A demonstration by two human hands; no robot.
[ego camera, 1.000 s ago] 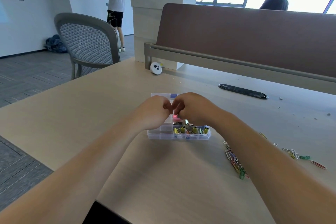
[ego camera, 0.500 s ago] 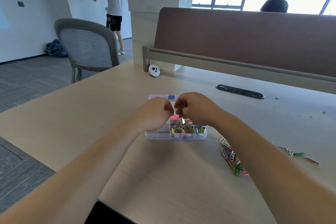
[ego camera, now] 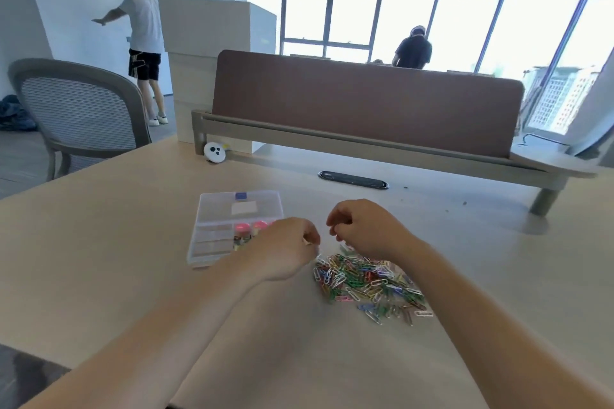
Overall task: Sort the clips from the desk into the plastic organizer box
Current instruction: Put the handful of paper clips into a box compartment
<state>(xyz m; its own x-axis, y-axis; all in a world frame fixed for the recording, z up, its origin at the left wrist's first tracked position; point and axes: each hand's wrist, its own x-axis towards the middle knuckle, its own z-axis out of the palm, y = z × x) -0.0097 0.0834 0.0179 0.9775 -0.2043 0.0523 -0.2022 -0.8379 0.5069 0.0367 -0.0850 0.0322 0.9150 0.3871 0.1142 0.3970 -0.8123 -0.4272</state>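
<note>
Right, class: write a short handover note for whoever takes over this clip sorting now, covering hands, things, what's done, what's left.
Left hand: fingers curled, in front of the organizer box's right side; grip unclear.
Right hand: fingers curled, just beyond the paper clip pile; grip unclear.
Box: lid open, on the desk, left of the pile.
Done: some compartments hold coloured items.
Left: the loose pile, not yet sorted.

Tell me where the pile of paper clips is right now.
Head view: the paper clips lie heaped on the desk, right of the organizer box, just this side of the right hand.
</note>
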